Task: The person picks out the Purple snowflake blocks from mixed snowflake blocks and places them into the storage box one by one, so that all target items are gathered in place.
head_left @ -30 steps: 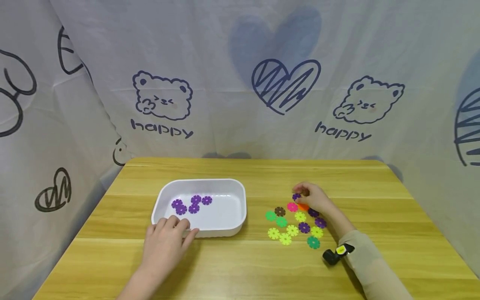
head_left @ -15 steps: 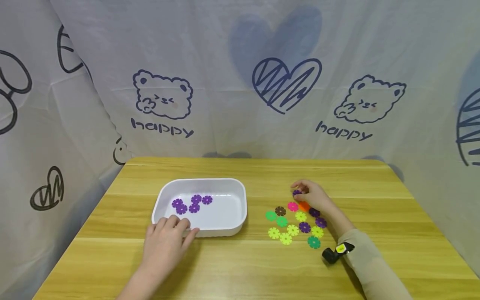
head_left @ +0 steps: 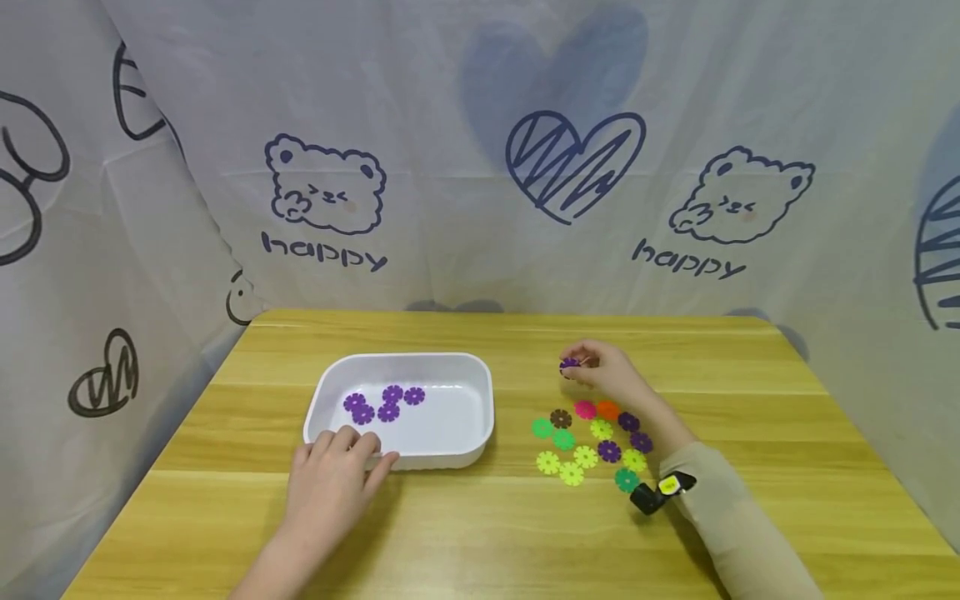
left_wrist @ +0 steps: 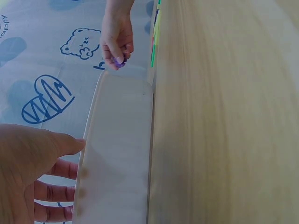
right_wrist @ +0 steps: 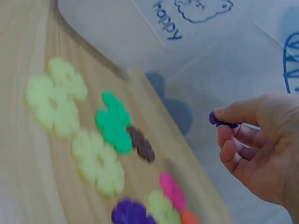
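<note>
A white plastic tub (head_left: pixel 450 461) stands on the left of the table with several purple notched discs (head_left: pixel 388 412) inside. My left hand (head_left: pixel 333 479) grips its near rim, thumb (left_wrist: pixel 70 143) on one side and fingers on the other. Between thumb and fingers, my right hand (head_left: pixel 611 373) pinches one purple notched disc (right_wrist: pixel 219 120), held above the table behind the loose discs. In the left wrist view the right hand (left_wrist: pixel 117 39) shows beyond the tub's far end.
Loose notched discs lie right of the tub: yellow (head_left: pixel 572 474), green (head_left: pixel 542 427), brown (head_left: pixel 561 418), pink (head_left: pixel 585 409), orange (head_left: pixel 608 409) and purple (head_left: pixel 609 451). A black wrist camera (head_left: pixel 651 497) sits at the right sleeve. A printed curtain (head_left: pixel 450 208) hangs behind the wooden table (head_left: pixel 480 550).
My right hand has lifted the purple disc away from the pile and moved back and left toward the tub. The left hand stays on the tub's rim.
</note>
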The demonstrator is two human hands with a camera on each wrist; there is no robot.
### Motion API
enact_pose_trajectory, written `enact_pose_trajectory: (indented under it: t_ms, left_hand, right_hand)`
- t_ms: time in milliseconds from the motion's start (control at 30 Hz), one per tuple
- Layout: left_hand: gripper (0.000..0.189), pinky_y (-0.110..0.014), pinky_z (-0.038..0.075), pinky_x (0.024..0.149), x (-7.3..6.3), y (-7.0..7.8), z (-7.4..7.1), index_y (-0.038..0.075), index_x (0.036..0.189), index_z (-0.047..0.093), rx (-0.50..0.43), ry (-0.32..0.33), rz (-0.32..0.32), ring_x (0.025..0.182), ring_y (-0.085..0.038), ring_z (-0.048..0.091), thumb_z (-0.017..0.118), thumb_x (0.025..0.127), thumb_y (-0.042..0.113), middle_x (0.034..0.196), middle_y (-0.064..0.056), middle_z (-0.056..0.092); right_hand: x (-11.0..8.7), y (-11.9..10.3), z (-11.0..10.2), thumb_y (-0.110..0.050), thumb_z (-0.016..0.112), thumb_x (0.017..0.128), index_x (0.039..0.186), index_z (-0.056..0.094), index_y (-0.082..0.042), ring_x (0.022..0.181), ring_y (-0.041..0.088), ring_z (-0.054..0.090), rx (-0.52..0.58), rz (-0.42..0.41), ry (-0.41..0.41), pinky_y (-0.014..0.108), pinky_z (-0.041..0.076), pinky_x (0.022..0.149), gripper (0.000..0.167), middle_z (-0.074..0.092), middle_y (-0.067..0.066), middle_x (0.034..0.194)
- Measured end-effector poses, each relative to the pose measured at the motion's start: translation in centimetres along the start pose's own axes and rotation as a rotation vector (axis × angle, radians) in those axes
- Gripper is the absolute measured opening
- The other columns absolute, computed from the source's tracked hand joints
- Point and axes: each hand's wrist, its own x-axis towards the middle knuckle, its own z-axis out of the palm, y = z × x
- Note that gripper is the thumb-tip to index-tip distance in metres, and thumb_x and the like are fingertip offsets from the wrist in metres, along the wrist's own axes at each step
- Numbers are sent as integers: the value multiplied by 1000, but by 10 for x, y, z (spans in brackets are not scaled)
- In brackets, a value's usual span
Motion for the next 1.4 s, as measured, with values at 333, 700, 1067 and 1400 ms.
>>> enact_pose_trajectory:
  t_ms: [333,700,1067,1400]
  left_hand:
    - [25,-43,44,73,1,-1,-1,19,86,66,2,-6,-5,82,-26,60,72,84,43,85,-2,64]
    - [25,-43,44,73,2,-1,-1,19,87,66,9,-12,1,82,-26,60,71,84,43,86,-2,64]
    - [25,-42,44,72,2,-1,0,19,86,66,12,-11,-1,81,-25,59,72,84,43,85,-1,63]
    - [25,-42,43,72,1,-1,0,19,86,66,15,-16,0,81,-25,59,73,84,43,84,-1,62]
  right_hand:
    - [15,-45,22,-15,66,93,115,61,-3,81,32,64,171,-36,-64,42,57,73,26,65,14,102]
    - [31,-85,54,-1,58,95,119,57,5,78,15,68,384,-41,-167,42,59,82,25,64,17,103]
    - [44,-109,100,4,57,93,119,57,7,71,13,67,371,-40,-322,38,60,76,27,65,19,98]
    - [50,-117,135,3,58,91,117,63,0,71,14,65,137,-50,-426,39,59,76,27,66,15,93]
